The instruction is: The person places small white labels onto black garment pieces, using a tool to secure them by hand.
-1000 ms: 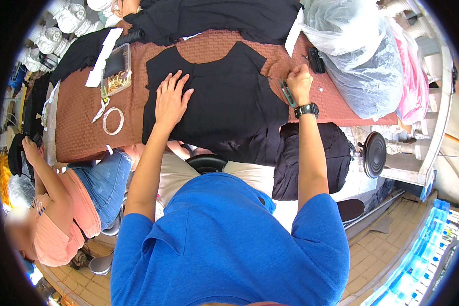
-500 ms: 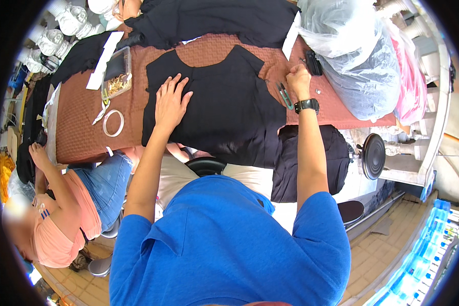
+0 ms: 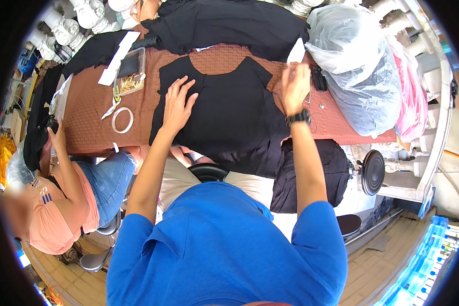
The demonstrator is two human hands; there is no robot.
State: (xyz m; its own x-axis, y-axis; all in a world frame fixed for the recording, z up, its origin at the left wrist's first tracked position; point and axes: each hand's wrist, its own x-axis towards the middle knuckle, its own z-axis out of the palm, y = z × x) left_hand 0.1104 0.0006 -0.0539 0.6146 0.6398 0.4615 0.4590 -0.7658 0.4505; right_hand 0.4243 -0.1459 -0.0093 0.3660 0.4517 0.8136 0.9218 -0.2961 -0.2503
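Head view: the black scoop-necked bodice (image 3: 229, 117) lies flat on the brown tablecloth (image 3: 86, 112), its hem running past the near edge. The left hand (image 3: 177, 105) rests on it, fingers spread; the right hand (image 3: 295, 89) blurs beside one shoulder, and I can't tell whether it grips anything. The fabric looks light and limp, best lifted by both shoulders. There's room leftward before the white ring (image 3: 123, 120); a plastic bag (image 3: 347, 66) crowds the right.

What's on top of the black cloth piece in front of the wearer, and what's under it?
The left hand rests on the black cloth piece. Brown tablecloth shows past its neckline and sides; whatever lies beneath its middle is covered, so I can't tell.
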